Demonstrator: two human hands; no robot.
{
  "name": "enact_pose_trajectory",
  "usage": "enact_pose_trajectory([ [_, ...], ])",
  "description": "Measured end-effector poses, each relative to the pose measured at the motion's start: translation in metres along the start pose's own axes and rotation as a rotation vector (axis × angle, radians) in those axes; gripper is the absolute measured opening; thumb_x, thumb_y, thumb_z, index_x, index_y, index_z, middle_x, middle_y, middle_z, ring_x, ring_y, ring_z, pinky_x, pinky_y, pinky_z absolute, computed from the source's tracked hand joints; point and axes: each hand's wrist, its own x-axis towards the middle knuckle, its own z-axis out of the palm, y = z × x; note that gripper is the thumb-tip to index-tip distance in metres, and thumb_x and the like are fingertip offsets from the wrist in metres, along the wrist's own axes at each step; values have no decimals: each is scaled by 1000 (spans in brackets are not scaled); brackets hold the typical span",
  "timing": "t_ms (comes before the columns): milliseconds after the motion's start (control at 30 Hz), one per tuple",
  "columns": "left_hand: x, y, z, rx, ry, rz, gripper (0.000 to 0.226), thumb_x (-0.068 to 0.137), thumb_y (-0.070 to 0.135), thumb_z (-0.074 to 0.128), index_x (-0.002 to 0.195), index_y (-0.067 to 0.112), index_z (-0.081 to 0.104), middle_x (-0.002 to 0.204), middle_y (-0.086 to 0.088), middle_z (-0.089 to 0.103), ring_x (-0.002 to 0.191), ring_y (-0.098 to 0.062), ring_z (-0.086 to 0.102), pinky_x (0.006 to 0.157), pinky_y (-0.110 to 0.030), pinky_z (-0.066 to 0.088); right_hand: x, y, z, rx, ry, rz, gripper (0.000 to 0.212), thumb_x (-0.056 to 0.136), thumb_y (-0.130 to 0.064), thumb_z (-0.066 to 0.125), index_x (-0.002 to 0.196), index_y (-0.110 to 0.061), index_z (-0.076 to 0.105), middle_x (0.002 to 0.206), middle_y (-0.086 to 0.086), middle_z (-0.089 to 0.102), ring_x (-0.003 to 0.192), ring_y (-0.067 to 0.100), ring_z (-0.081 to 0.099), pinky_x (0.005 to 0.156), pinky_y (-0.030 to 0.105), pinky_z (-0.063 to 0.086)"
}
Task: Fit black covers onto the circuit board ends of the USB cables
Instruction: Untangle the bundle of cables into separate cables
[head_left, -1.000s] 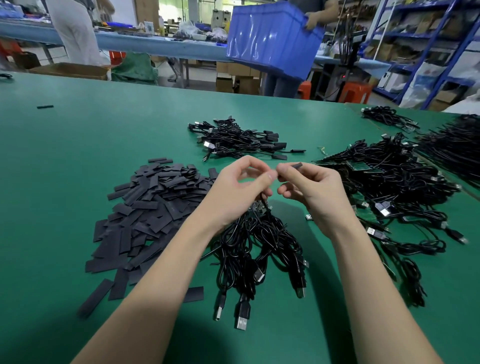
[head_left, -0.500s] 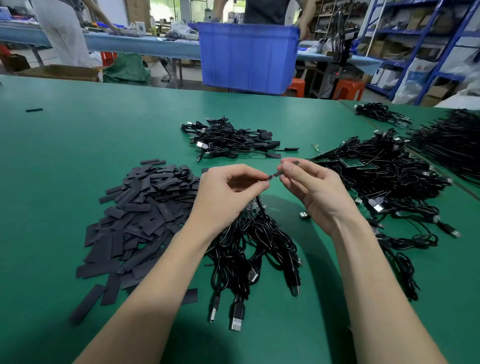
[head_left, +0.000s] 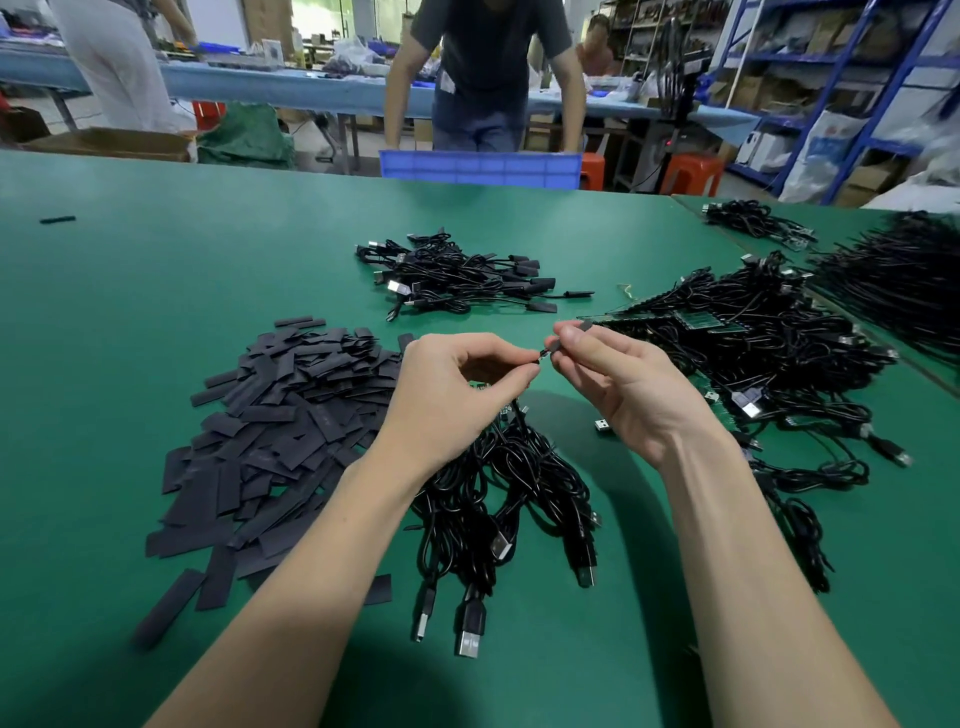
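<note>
Two hands meet above the green desk (head_left: 156, 312). A black cover (head_left: 569, 335), light, thin and pliable, should be taken by its edges so its mouth stays open; the right hand (head_left: 618, 384) pinches it between thumb and forefinger. The left hand (head_left: 457, 389) pinches a cable's circuit board end (head_left: 542, 356), small and probably fragile, though it is too tiny to see well. Its cable bundle (head_left: 498, 478) lies on the desk below, beside the pile of covers (head_left: 280, 415).

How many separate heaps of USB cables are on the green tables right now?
5: one under the hands, one at centre beyond them, a large one right of the right hand, a small far-right one, and one at the right edge, partly cut off.
</note>
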Motion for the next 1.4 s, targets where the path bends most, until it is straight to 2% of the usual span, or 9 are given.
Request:
enact_pose_trajectory([
  [200,-1,1,1,87,15,64,10,83,4,80,88,13,81,84,6,78,76,-7,74,77,-21,58,1,5,2,-12,5,-15,16,72,-13,80,85,-4,78,87,8,76,74,12,72,69,14,56],
  [400,-3,0,2,132,23,133,7,83,1,80,87,7,81,84,1,78,76,-8,73,76,-18,56,1,5,1,-69,-7,-21,22,78,-13,77,95,1,72,88,8,75,73,11,71,70,14,56],
  [633,-3,-2,2,168,49,193,8,83,1,80,87,7,81,85,2,78,77,-7,73,75,-17,55,1,2,-1,-116,-34,-25,14,71,-13,80,84,-8,81,90,11,76,77,14,73,72,15,56],
  [700,-4,-2,2,164,47,196,7,83,1,80,87,7,81,85,2,78,78,-8,73,75,-19,56,1,3,-1,-115,-28,-24,13,71,-13,81,83,-8,81,90,11,76,77,14,73,72,15,56],
  [900,-4,1,2,183,29,230,6,82,2,81,86,6,81,83,0,78,76,-8,72,74,-13,52,0,1,-2,-118,-70,39,12,73,-12,79,83,-7,81,92,11,76,78,13,73,71,14,56],
  [1067,-2,1,-2,84,-17,111,9,82,5,82,87,12,81,78,5,78,71,-8,73,72,-19,57,-3,2,-3,-113,-71,90,12,71,-14,79,81,-9,82,89,7,76,74,10,73,69,13,56],
  [1167,1,1,-4,-4,-63,19,12,79,5,84,87,11,76,76,2,77,73,-12,76,72,-23,59,-4,1,-5,-108,-76,100,11,70,-14,79,80,-10,82,87,6,77,71,8,72,67,12,56],
  [1300,4,1,-8,45,-126,4,15,78,13,86,83,15,73,70,4,76,71,-14,76,73,-29,61,-4,0,-5,-175,-124,117,9,72,-15,78,80,-11,82,86,6,76,71,7,72,68,12,55],
  [1400,6,-1,-12,101,-166,-4,15,78,18,87,81,21,73,68,9,76,70,-9,75,72,-25,59,-4,1,-4,-240,-150,113,10,73,-14,79,81,-11,82,86,5,75,72,8,71,69,12,55],
])
